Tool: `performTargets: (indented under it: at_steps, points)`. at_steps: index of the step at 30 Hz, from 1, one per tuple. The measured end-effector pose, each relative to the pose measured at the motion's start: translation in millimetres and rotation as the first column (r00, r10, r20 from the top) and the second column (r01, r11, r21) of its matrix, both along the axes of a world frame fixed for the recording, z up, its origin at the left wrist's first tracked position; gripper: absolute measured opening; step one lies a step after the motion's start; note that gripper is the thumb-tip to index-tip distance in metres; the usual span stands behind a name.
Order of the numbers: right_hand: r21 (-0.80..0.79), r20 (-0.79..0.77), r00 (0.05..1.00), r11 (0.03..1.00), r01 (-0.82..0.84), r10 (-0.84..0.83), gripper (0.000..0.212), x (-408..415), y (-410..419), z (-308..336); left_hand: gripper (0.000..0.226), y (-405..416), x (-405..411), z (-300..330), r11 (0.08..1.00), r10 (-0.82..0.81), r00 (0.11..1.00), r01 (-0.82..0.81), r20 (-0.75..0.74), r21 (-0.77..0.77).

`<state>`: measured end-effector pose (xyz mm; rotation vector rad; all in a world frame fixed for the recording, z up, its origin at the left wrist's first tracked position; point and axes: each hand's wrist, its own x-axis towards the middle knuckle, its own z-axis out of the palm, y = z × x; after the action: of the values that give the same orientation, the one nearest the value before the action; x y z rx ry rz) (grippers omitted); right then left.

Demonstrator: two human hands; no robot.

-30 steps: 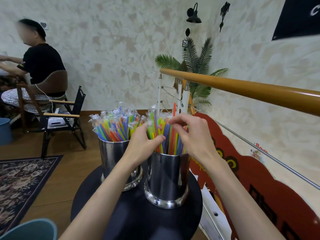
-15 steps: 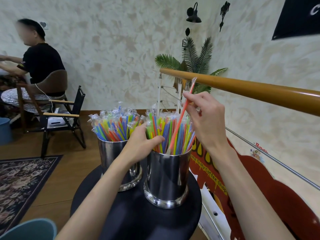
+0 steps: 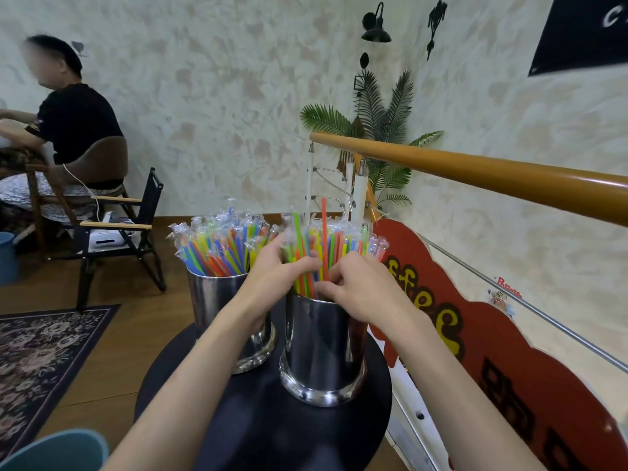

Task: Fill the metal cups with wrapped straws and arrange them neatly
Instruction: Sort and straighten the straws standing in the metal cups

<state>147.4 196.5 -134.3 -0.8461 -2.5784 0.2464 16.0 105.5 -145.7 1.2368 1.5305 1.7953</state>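
**Straws Being Tidied in the Near Cup**

A round black table (image 3: 265, 433) is being used as the work spot. Two shiny metal cups are standing on it, close beside each other. The left cup (image 3: 217, 300) is farther away, and it is packed with wrapped straws (image 3: 217, 246) that are fanning out to the left. The right cup (image 3: 323, 348) is nearer, and it is also stuffed with bright straws (image 3: 343, 239). One orange straw (image 3: 324, 229) is sticking up higher than the rest.

The cups are probably heavy and steady, but their sides are smooth and may be slippery. They are best held low around the body. The straws are light, thin and bendy, and their clear wrappers are likely slick and crinkly. They are best pinched softly near the middle, so nothing is being squashed.

The left hand (image 3: 282, 270) is being pressed against the left side of the near bunch, with the thumb curled over the straws. The right hand (image 3: 360, 287) is being curled in at the near right rim, and its fingertips (image 3: 323, 287) are pinching among the straws. Just which straw is being held cannot be told.
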Motion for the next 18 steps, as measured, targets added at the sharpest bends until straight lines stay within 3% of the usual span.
performTargets:
  at_steps: [5, 8, 12, 15, 18]
  points:
    - [-0.031, 0.048, 0.996, 0.997, -0.072, 0.074, 0.045, 4.5, -0.8, 7.0, 0.026, 4.9, 5.7, -2.1, 0.998, 0.052, 0.996, -0.049, -0.068, 0.035]
    - [-0.078, -0.015, 0.992, 0.989, -0.125, 0.125, 0.028, 18.8, -0.1, 15.4, 0.016, 8.5, 6.4, -5.1, 0.992, 0.129, 0.980, -0.125, -0.154, 0.033]
    - [-0.061, -0.296, 0.948, 0.993, 0.105, -0.118, 0.030, 47.9, 17.2, 24.1, 0.015, 8.9, 5.0, -8.2, 0.983, 0.182, 0.955, -0.183, -0.233, 0.018]
    - [-0.183, -0.183, 0.944, 0.953, 0.242, -0.275, 0.034, 66.4, 33.6, 22.9, 0.016, 10.9, 4.0, -9.5, 0.979, 0.200, 0.946, -0.203, -0.254, 0.015]
    - [-0.307, -0.161, 0.957, 0.933, 0.185, -0.243, 0.026, 65.5, 39.1, 13.2, 0.024, 14.7, 3.4, -9.6, 0.981, 0.191, 0.954, -0.194, -0.229, 0.011]
